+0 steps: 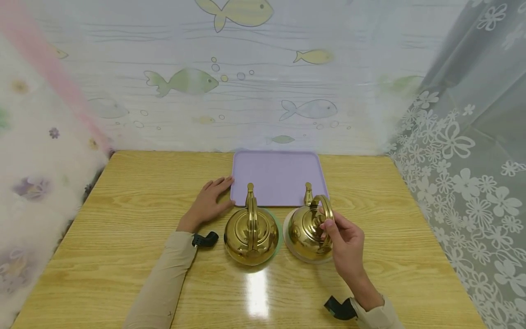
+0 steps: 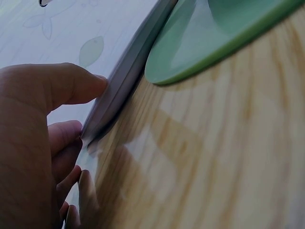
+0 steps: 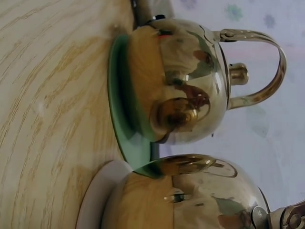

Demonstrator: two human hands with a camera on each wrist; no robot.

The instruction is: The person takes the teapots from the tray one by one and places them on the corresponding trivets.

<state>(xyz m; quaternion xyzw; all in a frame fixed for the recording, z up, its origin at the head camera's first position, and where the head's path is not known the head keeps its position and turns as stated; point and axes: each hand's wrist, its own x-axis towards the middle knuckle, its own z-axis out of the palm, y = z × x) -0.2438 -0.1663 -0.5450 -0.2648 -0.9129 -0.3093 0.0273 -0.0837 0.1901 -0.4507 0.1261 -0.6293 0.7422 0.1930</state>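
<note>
My right hand (image 1: 347, 242) grips the handle of the right-hand gold kettle (image 1: 300, 235), thumb and fingers curled round it. That kettle is over a pale, round, flat plate (image 3: 97, 188). To its left a second gold kettle (image 1: 236, 240) stands on a green plate (image 3: 114, 90), its handle upright and untouched. Both spouts point away from me and overlap the near edge of a purple tray (image 1: 275, 171). My left hand (image 1: 207, 201) lies at the tray's left side, fingers extended. In the left wrist view its thumb (image 2: 83, 86) touches the tray's rim.
The wooden table (image 1: 361, 183) runs back to a fish-print curtain (image 1: 246, 105). A flowered curtain (image 1: 464, 183) hangs along the right edge, another patterned cloth (image 1: 37, 192) along the left. Black mounts (image 1: 205, 239) sit on both wrists.
</note>
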